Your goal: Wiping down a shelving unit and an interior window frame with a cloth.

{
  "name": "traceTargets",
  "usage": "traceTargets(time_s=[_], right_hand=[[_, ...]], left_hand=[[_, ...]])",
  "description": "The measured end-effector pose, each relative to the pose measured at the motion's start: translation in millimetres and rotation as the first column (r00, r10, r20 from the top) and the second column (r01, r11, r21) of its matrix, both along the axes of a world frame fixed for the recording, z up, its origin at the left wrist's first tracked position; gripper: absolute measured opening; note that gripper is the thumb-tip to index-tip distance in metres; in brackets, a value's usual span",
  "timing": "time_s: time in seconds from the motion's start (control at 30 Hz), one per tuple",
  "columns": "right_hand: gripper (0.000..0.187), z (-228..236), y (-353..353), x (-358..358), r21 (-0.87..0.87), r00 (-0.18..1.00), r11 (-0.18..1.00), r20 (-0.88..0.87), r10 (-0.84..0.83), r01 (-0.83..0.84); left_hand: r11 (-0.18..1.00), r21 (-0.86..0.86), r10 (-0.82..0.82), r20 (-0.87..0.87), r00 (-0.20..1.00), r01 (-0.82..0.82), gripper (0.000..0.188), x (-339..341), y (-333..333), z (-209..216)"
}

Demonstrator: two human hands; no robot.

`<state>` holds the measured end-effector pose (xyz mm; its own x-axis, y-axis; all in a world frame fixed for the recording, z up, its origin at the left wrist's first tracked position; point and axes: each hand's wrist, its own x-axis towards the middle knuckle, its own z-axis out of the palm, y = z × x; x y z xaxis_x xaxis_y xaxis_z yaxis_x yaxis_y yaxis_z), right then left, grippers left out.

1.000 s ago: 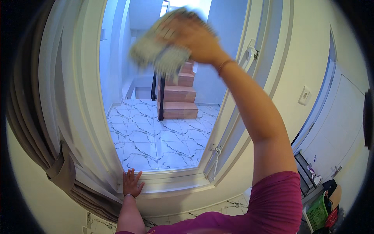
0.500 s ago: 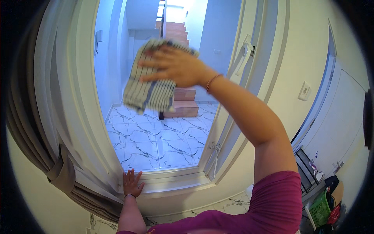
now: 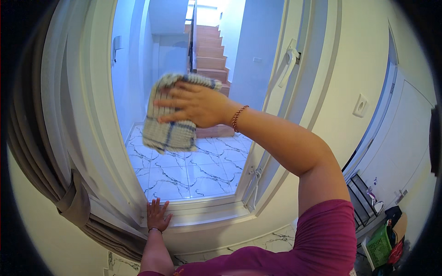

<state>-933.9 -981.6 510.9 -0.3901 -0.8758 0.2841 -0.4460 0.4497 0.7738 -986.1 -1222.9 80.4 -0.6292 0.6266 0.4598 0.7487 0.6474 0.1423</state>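
Note:
My right hand (image 3: 199, 105) presses a cream cloth (image 3: 169, 133) with dark blue stripes and checks against the window glass (image 3: 212, 179). Its fingers lie spread over the cloth, which hangs below the palm and is slightly blurred. At the lower left corner of the window, my left hand (image 3: 158, 216) rests on the white frame (image 3: 202, 217) with fingers apart and nothing in them.
A white window handle (image 3: 289, 66) sits on the right of the frame. To the left hangs a tied brown curtain (image 3: 76, 204). Through the glass show wooden stairs (image 3: 209, 60) and a marbled tile floor. A green basket (image 3: 378, 248) stands at the lower right, near a white door (image 3: 391, 138).
My right hand has slid the cloth down and slightly left across the glass. My left hand stays in nearly the same place on the frame.

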Motion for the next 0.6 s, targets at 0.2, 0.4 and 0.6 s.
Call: traceTargets(time_s=[0.2, 0.4, 0.6], right_hand=[[0.048, 124, 57, 11, -0.299, 0.869, 0.953, -0.456, -0.192, 0.053], [0.054, 103, 51, 3, -0.624, 0.695, 0.781, -0.573, -0.435, -0.026], [0.046, -29, 12, 7, 0.075, 0.998, 0.995, 0.033, -0.061, 0.058]], left_hand=[[1.000, -0.008, -0.008, -0.067, 0.998, 0.007, 0.059, -1, 7, -2], [1.000, -0.025, 0.011, -0.010, 1.000, -0.011, 0.059, -1, 7, 0], [0.999, -0.039, 0.024, -0.047, 0.999, -0.026, 0.058, -1, 3, 0]])
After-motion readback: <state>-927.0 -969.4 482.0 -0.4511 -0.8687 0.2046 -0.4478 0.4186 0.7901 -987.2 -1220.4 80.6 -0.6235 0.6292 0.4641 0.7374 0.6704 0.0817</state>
